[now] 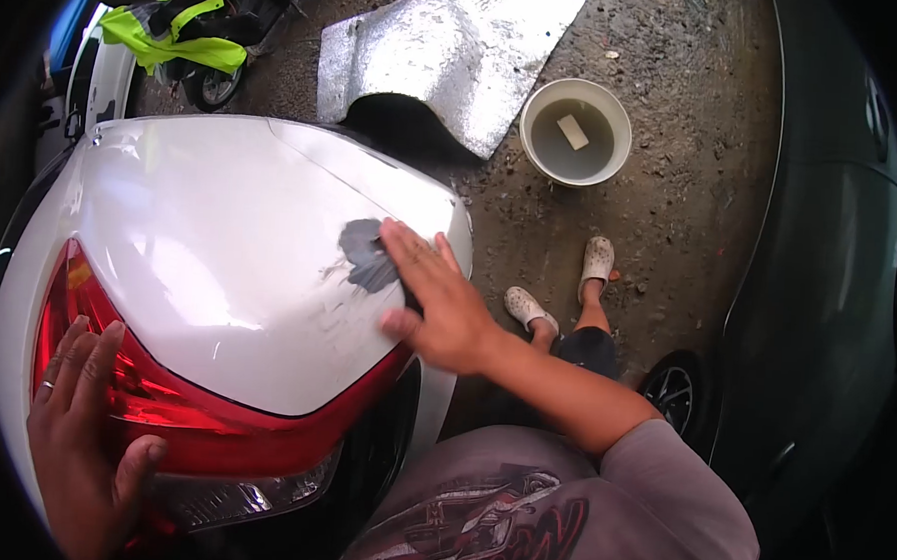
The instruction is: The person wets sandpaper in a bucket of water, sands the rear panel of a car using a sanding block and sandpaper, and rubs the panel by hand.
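Observation:
A white car body panel (211, 210) curves above a red tail light (222, 430). My left hand (76, 434), wearing a ring, lies on the left part of the light with its fingers stretched out. My right hand (443, 300) rests flat on the panel's right side, fingers extended. Its fingertips reach the edge of a dark grey, uneven patch (365, 251) on the white surface. Grey smears surround the patch. What lies under the right palm is hidden. No held object shows in either hand.
A white bucket (621, 157) of murky water with a pale rectangular block (573, 132) stands on the dirt ground. Beside it lies a silver foil-like sheet (478, 51). A dark car (818, 296) is at right. A yellow-green garment (169, 43) hangs at upper left.

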The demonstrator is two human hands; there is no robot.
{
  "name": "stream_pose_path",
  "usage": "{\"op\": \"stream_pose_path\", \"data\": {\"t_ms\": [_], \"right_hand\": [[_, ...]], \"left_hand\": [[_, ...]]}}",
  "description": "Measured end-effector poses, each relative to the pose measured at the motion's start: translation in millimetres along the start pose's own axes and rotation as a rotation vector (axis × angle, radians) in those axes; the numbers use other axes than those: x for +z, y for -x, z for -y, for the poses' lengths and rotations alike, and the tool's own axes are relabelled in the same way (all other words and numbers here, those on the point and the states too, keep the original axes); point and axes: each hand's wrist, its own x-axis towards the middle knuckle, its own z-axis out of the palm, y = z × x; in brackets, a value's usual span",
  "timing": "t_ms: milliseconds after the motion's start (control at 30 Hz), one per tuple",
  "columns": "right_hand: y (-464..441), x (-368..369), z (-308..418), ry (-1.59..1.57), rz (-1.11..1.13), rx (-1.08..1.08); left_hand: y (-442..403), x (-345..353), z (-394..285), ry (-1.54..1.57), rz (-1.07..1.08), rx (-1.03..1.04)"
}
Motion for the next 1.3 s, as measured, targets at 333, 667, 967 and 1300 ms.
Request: {"op": "stream_pose_path", "data": {"t_ms": [333,667,967,1300], "right_hand": [[-11.3,-12.7,12.9,-0.016,0.117,-0.053],[-33.0,-25.1,2.5,-0.048,0.207,0.12],[-31.2,-27.4,25.2,-0.03,0.207,-0.002],[-21.3,-34.0,59.9,-0.047,0.213,-0.099]], "left_hand": [[0.9,-1.0,2.1,-0.087,0.037,0.02],[2.2,-6.6,4.5,-0.055,0.064,0.09],[1.7,-11.0,3.1,-0.039,0.088,0.091],[0.3,2.9,11.6,-0.064,-0.021,0.122]]}}
